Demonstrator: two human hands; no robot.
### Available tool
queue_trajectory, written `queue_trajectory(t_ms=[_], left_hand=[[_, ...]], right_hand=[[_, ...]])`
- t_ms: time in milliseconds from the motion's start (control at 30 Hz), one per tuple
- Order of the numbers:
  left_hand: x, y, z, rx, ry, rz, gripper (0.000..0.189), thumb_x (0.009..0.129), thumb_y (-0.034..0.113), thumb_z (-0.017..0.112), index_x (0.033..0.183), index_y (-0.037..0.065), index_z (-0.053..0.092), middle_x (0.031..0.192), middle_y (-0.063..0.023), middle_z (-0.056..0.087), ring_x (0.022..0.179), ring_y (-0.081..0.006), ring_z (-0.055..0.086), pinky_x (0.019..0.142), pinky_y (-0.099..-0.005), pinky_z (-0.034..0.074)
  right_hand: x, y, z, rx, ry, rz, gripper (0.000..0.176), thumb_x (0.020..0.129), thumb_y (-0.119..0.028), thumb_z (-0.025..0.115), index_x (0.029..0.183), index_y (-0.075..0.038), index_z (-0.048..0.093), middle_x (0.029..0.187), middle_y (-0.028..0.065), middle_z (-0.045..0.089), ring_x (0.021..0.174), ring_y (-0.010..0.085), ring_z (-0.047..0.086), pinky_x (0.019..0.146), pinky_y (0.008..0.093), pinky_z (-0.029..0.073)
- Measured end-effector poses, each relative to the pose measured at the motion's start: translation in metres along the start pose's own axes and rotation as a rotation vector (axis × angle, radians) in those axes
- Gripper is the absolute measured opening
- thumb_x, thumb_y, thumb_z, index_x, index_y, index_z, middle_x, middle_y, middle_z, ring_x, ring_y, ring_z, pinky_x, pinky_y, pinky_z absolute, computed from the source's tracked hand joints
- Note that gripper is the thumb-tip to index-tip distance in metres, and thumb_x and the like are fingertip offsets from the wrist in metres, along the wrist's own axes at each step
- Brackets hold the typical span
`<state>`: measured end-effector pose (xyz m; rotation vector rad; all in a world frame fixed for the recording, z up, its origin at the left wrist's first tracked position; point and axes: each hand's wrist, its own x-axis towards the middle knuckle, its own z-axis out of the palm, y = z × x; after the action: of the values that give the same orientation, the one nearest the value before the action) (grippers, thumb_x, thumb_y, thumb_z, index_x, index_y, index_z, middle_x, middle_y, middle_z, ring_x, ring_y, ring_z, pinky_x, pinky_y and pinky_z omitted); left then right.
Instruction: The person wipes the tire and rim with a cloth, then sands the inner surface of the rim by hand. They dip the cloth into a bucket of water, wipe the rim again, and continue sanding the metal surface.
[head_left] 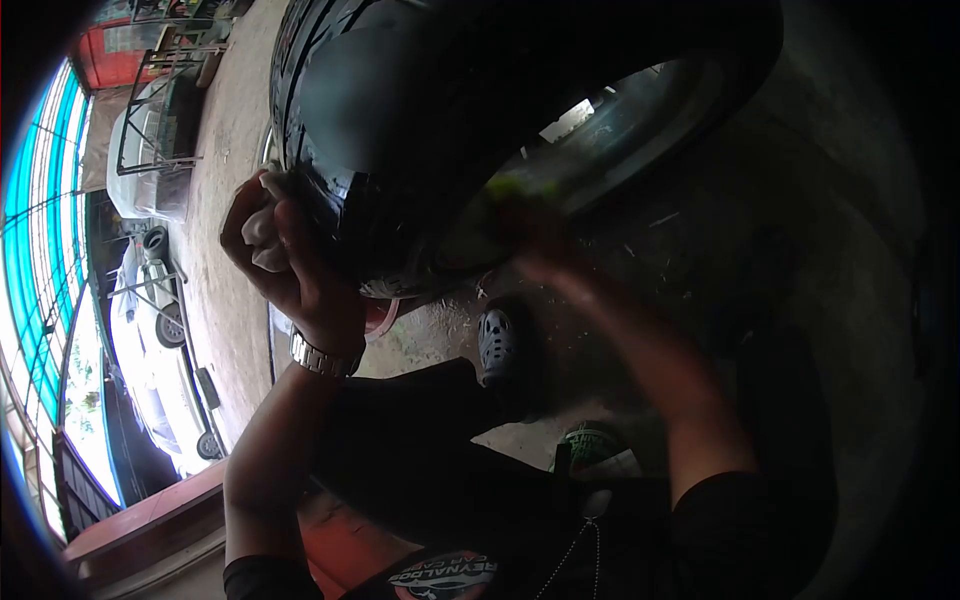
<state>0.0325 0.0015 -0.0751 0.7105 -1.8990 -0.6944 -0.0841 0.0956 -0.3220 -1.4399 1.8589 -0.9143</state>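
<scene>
A large black tyre (420, 110) on a wheel with a dull metal rim (665, 120) fills the top of the head view, tilted towards me. My left hand (305, 265), with a metal watch on its wrist, is closed beside the tread. In its fingers is a pale grey, lumpy thing (262, 235), perhaps a crumpled rag. My right hand (535, 235) is smeared by motion at the inner side of the wheel, near the rim. A yellow-green thing (505, 188) shows at its fingers, too blurred to name.
Below the wheel is a dark clog with holes (495, 345) on the concrete floor (235, 150). Something green (592, 440) lies near my leg. Parked vehicles (150, 340) and a metal frame (150, 130) stand at the left. A red surface (345, 535) is under me.
</scene>
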Motion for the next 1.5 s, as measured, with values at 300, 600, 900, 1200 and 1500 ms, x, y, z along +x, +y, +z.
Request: queue_trajectory(t_ms=[300,600,900,1200,1500], left_hand=[[0.003,0.001,0.0,-0.037,-0.009,-0.032,0.035,0.102,0.019,0.061,0.133,0.007,0.049,0.111,-0.0063,0.061,0.094,-0.0108,0.056,0.084,-0.027,0.046],[0.016,0.003,-0.003,-0.131,-0.052,-0.061,0.03,0.102,0.017,0.062,0.127,0.005,0.055,0.1,-0.0035,0.063,0.084,-0.0072,0.056,0.074,-0.0214,0.045],[0.043,-0.019,0.0,-0.24,-0.049,-0.016,0.032,0.102,0.022,0.062,0.128,0.005,0.054,0.098,-0.0044,0.067,0.085,-0.0086,0.06,0.074,-0.0233,0.048],[0.015,0.001,0.0,-0.264,-0.005,-0.096,0.035,0.103,0.025,0.062,0.129,0.005,0.052,0.107,-0.0092,0.065,0.095,-0.0123,0.061,0.085,-0.0252,0.049],[0.018,-0.018,-0.009,-0.228,0.01,-0.091,0.03,0.103,0.023,0.061,0.126,0.005,0.054,0.102,-0.0038,0.064,0.089,-0.0072,0.057,0.079,-0.0226,0.045]], right_hand=[[0.008,-0.001,0.05,0.165,0.385,-0.075,0.045,0.096,-0.019,0.051,0.138,-0.003,0.055,0.142,0.0214,0.053,0.136,0.0356,0.048,0.116,0.0507,0.031],[-0.001,-0.033,0.05,0.254,0.593,-0.132,0.043,0.093,-0.009,0.049,0.135,-0.006,0.058,0.138,0.0215,0.058,0.135,0.0379,0.05,0.114,0.0496,0.036],[-0.02,0.116,-0.042,-0.802,0.467,-0.005,0.055,0.091,-0.009,0.055,0.146,-0.014,0.051,0.151,0.0084,0.049,0.144,0.0285,0.04,0.119,0.0606,0.024],[-0.017,0.152,-0.058,-0.688,0.454,-0.062,0.055,0.086,-0.006,0.058,0.141,-0.012,0.055,0.148,0.0092,0.049,0.143,0.0339,0.039,0.117,0.063,0.026],[-0.015,0.027,0.038,-0.019,0.459,-0.27,0.032,0.09,-0.01,0.053,0.12,-0.008,0.066,0.116,0.0167,0.066,0.124,0.0382,0.055,0.115,0.0526,0.033]])
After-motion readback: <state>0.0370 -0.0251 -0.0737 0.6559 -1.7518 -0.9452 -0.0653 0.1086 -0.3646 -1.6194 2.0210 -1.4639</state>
